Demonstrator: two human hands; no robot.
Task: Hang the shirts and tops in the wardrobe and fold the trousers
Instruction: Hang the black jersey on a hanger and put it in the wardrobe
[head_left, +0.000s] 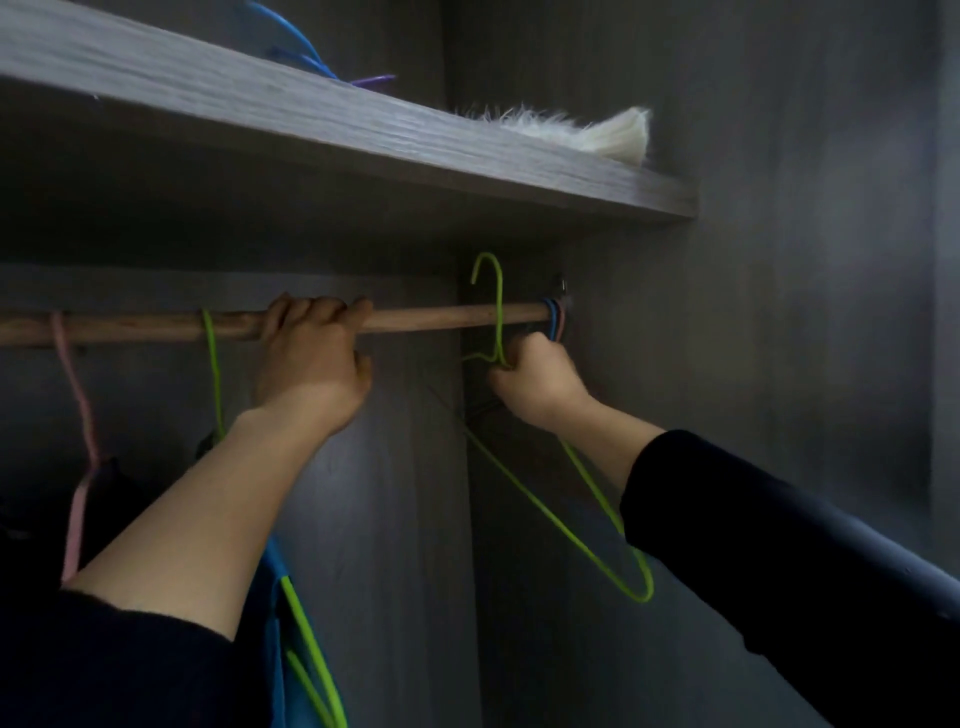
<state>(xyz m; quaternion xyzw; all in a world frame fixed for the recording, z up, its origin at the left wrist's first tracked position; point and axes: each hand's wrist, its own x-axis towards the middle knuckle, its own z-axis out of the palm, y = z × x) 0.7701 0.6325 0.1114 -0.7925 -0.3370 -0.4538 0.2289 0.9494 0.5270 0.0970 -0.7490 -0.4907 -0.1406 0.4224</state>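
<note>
The hanging space is bounded above by the underside of a grey shelf (311, 119) and on the right by the wardrobe's side wall (779, 312). A wooden rail (441, 318) runs across beneath the shelf and meets that wall, where a few blue hooks (555, 319) are bunched at its end. A bare stretch of rail is left between those hooks and the left hand (311, 364). Left of that hand the rail is taken up by a hung green hanger (213, 364), below which a blue garment (275, 623) is seen, and further left by a pink hanger (78, 395).

The left arm is stretched up, and its fingers are curled over the top of the rail, which is gripped from the front. The right arm, in a dark sleeve (779, 545), is reached in near the side wall. A second green wire hanger (544, 512) is pinched at its neck by the right hand (535, 384), just below the rail. Its hook is raised above the rail and its triangle is tilted down to the right. Whether the shank touches the rail cannot be told.

A white furry item (587, 132) is laid on the shelf's right part.
</note>
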